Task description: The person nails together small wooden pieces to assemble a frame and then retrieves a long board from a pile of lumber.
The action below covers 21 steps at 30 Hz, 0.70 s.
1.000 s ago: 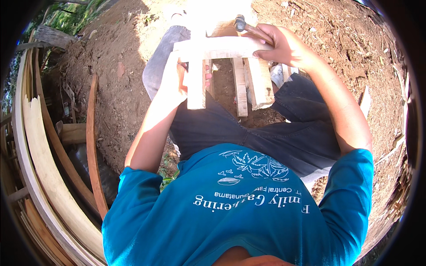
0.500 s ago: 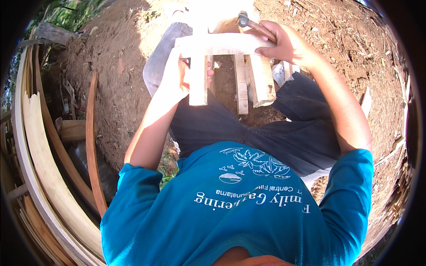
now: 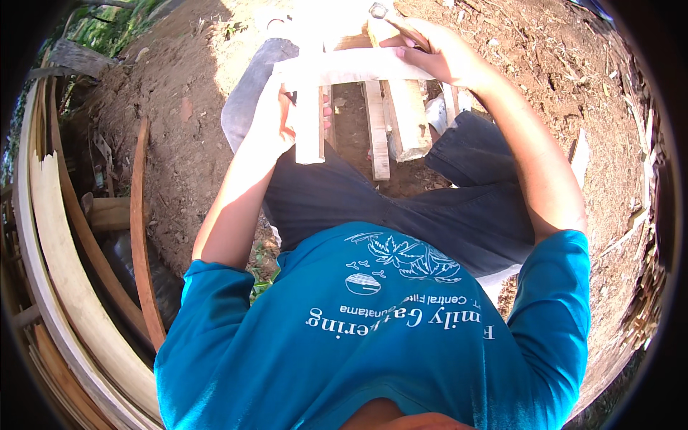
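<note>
Left hand (image 3: 281, 115) wrapped round a pale, straight wooden bar (image 3: 310, 129), probably steadying it where it meets the pale wooden crosspiece (image 3: 358, 66) beyond my dark-trousered lap (image 3: 322, 188). My right hand (image 3: 446, 56) grips a wooden-handled, metal-headed hammer (image 3: 403, 28), thumb against the crosspiece's right end, seemingly to brace it; glare obscures their contact
</note>
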Each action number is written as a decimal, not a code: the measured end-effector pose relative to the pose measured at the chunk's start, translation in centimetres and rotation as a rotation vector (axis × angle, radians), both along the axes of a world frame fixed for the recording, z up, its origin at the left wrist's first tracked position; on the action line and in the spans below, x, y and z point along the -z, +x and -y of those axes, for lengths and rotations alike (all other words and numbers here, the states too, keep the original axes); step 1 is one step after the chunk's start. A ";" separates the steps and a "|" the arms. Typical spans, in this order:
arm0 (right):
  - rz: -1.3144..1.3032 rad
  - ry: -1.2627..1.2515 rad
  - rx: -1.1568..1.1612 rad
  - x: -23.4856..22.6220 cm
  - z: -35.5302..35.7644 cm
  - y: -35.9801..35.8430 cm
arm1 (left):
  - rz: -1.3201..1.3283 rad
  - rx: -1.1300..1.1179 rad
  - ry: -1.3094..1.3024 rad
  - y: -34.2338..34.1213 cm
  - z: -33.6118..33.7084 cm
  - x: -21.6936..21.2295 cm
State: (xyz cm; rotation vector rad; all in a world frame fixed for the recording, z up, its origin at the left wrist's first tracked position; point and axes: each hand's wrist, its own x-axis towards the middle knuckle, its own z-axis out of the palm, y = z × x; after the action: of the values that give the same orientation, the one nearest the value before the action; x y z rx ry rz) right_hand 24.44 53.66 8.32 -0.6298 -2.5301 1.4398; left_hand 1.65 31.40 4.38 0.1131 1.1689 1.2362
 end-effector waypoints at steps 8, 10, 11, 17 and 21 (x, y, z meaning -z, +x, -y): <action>0.108 0.107 -0.044 -1.0 -1.3 -0.4 | 0.024 0.057 0.070 -0.2 0.1 0.2; 0.254 0.076 0.012 -2.2 -0.9 -0.5 | 0.015 0.017 0.042 -0.2 0.3 0.3; 0.271 0.041 0.060 -2.4 -0.8 0.1 | 0.022 0.026 0.056 -0.2 0.3 0.4; 0.039 -0.092 0.224 0.5 0.4 2.2 | 0.075 -0.022 0.152 0.3 1.2 0.2; -0.031 0.031 0.286 -0.2 2.1 2.2 | 0.127 -0.034 0.224 -0.1 2.3 1.1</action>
State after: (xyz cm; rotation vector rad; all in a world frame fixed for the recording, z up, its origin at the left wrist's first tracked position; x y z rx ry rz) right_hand 26.68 51.54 8.52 -0.9132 -2.3185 1.2963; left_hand 1.59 29.10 3.29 0.1795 0.9234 1.3822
